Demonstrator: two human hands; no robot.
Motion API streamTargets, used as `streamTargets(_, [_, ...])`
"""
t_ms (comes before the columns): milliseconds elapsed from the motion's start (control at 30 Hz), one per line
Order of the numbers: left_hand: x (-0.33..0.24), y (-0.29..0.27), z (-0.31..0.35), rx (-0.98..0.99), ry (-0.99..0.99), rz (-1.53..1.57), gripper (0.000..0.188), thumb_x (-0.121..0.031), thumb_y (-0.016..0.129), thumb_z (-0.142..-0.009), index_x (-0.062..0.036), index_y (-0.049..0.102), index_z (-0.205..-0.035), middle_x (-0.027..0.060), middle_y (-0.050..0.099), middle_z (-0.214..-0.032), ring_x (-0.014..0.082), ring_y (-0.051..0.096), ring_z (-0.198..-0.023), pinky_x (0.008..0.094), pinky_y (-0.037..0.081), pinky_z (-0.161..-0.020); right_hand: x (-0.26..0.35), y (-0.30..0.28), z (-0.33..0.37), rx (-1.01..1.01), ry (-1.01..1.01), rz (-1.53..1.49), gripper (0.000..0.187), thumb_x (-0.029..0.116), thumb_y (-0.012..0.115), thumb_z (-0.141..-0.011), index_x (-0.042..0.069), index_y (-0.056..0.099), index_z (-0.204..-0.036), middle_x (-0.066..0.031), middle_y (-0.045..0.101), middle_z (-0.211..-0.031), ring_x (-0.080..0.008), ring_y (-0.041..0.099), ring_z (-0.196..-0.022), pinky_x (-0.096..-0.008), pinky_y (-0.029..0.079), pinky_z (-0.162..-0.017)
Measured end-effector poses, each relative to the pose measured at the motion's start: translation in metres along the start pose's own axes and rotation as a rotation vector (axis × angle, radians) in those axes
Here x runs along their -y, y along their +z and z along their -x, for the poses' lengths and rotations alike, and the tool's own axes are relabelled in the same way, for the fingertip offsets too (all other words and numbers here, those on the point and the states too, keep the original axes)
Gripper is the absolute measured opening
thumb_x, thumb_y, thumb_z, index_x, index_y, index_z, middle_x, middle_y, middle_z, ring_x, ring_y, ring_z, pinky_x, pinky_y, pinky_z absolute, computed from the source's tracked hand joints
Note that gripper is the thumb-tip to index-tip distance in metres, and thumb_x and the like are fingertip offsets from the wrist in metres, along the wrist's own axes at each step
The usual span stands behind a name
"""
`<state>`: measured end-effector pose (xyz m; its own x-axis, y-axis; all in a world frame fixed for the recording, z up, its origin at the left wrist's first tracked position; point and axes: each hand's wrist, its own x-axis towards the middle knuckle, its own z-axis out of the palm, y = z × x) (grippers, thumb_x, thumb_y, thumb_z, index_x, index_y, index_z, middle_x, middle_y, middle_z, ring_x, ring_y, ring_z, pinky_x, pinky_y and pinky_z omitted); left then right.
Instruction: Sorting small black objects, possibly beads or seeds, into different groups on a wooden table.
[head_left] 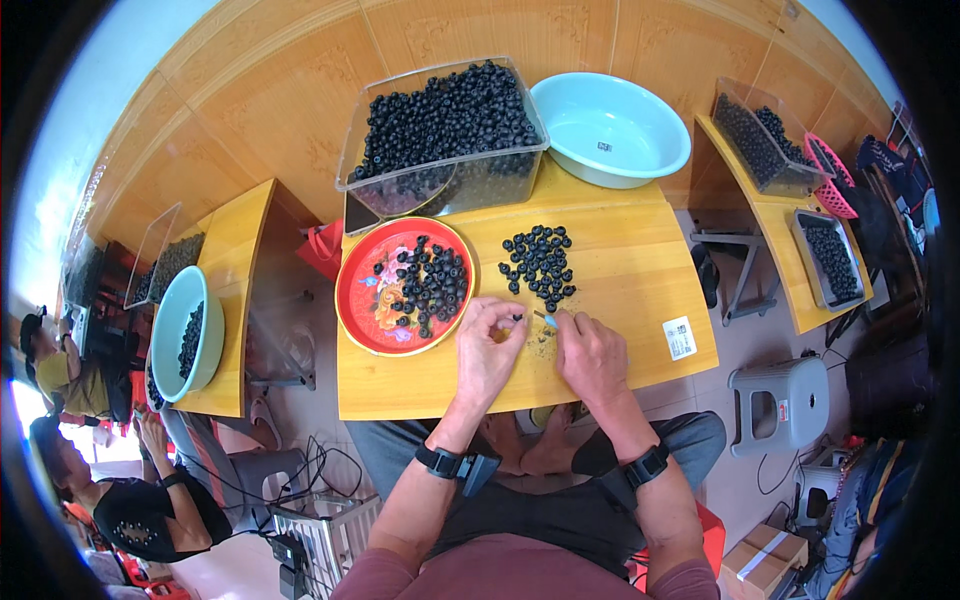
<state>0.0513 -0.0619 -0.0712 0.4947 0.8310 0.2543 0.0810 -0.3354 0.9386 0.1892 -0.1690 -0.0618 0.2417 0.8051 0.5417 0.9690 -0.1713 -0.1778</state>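
My left hand (488, 345) pinches one small dark round bead-like piece (518, 317) between thumb and fingertips, just right of the red tray. Close by, my right hand (593, 352) is closed on a small slim tool (548, 320) with a light blue part and a thin tip directed at that piece. Beyond the hands, a loose pile of the same dark bead-like pieces (538, 262) lies on the yellow wooden table (630, 270). More of them sit in the round red flowered tray (352, 318) to the left. Brownish crumbs (543, 347) are scattered below my fingers.
A clear plastic bin (450, 172) heaped with dark pieces stands at the back, beside a light blue basin (615, 170). A white label (679, 338) lies near the right edge. Neighbouring tables hold similar containers. A grey stool (780, 405) stands right; a co-worker (150, 500) sits left.
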Motion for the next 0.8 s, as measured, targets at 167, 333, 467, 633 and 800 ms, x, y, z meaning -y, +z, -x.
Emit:
streamTargets(167, [-0.006,0.001,0.000,-0.014,-0.051,-0.003,0.017,0.005,0.074,-0.089,0.0014,0.071,-0.106,0.0055,0.064,-0.101,0.0102,0.066,-0.086,0.0231,0.054,-0.077,0.001,0.000,0.001,-0.002,0.011,0.009,0.011,0.008,0.065,-0.085,0.004,0.065,-0.096,-0.0082,0.058,-0.073,-0.0253,0.066,-0.064,-0.0387,0.054,-0.054])
streamTargets(333, [-0.005,0.002,0.000,-0.008,0.004,-0.041,0.019,0.003,0.075,-0.089,0.0005,0.071,-0.107,0.0049,0.065,-0.097,0.0100,0.066,-0.084,0.0241,0.054,-0.075,0.000,-0.001,0.001,0.000,-0.022,-0.014,0.014,0.009,0.066,-0.085,0.004,0.066,-0.098,-0.0078,0.058,-0.073,-0.0249,0.065,-0.064,-0.0383,0.054,-0.054])
streamTargets(467, [-0.014,0.002,-0.001,0.019,-0.044,-0.051,0.020,0.003,0.077,-0.088,0.0007,0.071,-0.107,0.0049,0.065,-0.097,0.0110,0.066,-0.083,0.0249,0.054,-0.074,-0.001,0.000,0.002,-0.033,-0.072,-0.036,0.019,0.009,0.066,-0.084,0.004,0.068,-0.103,-0.0075,0.057,-0.074,-0.0244,0.064,-0.064,-0.0376,0.053,-0.054])
streamTargets(633, [-0.009,0.003,-0.001,0.041,-0.027,-0.056,0.023,0.002,0.078,-0.086,0.0010,0.072,-0.108,0.0056,0.065,-0.097,0.0118,0.067,-0.083,0.0254,0.055,-0.074,-0.001,-0.001,0.002,-0.016,-0.083,-0.045,0.021,0.009,0.067,-0.084,0.003,0.068,-0.104,-0.0073,0.058,-0.075,-0.0241,0.064,-0.065,-0.0376,0.054,-0.055])
streamTargets(800, [-0.012,0.003,-0.001,0.064,-0.034,-0.072,0.021,0.003,0.077,-0.087,0.0019,0.071,-0.107,0.0058,0.067,-0.099,0.0118,0.068,-0.086,0.0256,0.055,-0.075,-0.001,-0.001,0.001,0.004,-0.075,-0.044,0.022,0.009,0.067,-0.084,0.004,0.068,-0.105,-0.0071,0.058,-0.075,-0.0242,0.064,-0.066,-0.0377,0.054,-0.055])
